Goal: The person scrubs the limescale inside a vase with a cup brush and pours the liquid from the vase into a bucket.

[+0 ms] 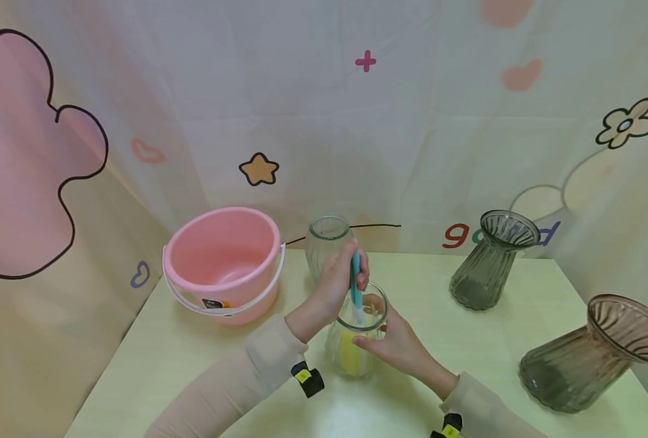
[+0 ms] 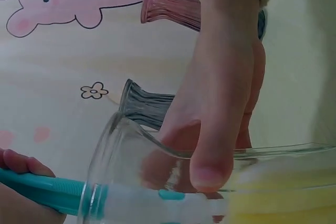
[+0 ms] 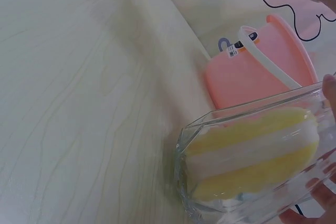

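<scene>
A clear glass vase (image 1: 332,345) is near the middle of the table, in front of me. My right hand (image 1: 403,342) grips it from the right, thumb on the near side, just below the rim. My left hand (image 1: 335,281) holds the teal handle (image 1: 355,274) of a bottle brush from above. The brush reaches down through the vase's mouth, and its yellow and white sponge head (image 3: 252,153) lies inside against the lower part of the glass. In the left wrist view, the white lower shaft (image 2: 142,203) shows through the glass.
A pink bucket (image 1: 222,243) with a white handle stands at the back left. Another clear vase (image 1: 317,246) is directly behind my left hand. On the right are a grey ribbed vase (image 1: 479,277) and a brownish one (image 1: 567,365). Printed cloth (image 1: 313,121) hangs behind the table.
</scene>
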`<state>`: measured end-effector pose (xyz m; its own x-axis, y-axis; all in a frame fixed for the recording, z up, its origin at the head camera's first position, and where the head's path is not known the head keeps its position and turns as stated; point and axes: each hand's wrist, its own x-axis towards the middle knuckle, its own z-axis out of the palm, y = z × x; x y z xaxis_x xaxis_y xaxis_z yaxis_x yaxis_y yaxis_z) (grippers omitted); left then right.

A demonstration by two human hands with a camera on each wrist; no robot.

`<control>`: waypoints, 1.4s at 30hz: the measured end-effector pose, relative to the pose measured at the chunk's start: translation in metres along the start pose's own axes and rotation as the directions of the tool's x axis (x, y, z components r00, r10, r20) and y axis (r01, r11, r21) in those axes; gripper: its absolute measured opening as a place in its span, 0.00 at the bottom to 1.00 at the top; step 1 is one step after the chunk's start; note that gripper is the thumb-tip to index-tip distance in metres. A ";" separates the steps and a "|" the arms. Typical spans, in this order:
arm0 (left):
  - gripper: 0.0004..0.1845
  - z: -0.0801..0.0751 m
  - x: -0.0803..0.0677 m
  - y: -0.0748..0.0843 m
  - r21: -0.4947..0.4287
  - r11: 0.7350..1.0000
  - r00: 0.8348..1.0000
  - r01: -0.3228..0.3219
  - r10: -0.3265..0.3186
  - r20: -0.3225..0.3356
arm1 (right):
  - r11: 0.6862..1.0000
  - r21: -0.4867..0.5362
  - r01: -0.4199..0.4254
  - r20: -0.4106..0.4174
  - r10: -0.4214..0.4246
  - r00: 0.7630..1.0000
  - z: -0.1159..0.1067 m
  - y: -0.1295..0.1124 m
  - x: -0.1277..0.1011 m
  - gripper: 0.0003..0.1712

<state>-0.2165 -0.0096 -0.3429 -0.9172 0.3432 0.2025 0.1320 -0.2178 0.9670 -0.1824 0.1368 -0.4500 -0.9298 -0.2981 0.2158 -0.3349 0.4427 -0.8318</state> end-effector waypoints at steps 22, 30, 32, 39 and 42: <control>0.24 0.008 0.000 0.067 -0.115 0.973 0.977 -0.198 0.206 0.057 | 0.997 0.030 0.074 -0.009 -0.074 0.997 0.007 0.002 0.007 0.43; 0.23 0.010 -0.003 0.114 -0.231 0.920 0.931 -0.315 0.347 0.112 | 0.996 -0.036 0.083 -0.075 -0.086 0.993 0.013 0.009 0.009 0.51; 0.23 0.012 -0.005 0.113 -0.239 0.919 0.928 -0.314 0.350 0.129 | 0.996 -0.037 0.087 -0.083 -0.090 0.992 0.013 0.009 0.009 0.51; 0.21 0.011 -0.003 0.082 -0.197 0.948 0.954 -0.251 0.277 0.113 | 0.997 -0.037 0.066 -0.095 -0.069 0.993 0.014 0.008 0.009 0.45; 0.21 0.008 0.000 0.066 -0.212 0.948 0.963 -0.237 0.258 0.075 | 0.998 -0.055 0.033 -0.106 -0.039 0.994 0.015 0.006 0.010 0.43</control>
<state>-0.2044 -0.0164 -0.2776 -0.8211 0.3434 0.4560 0.2628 -0.4817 0.8360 -0.1912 0.1241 -0.4603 -0.9271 -0.2236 0.3009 -0.3734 0.4784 -0.7948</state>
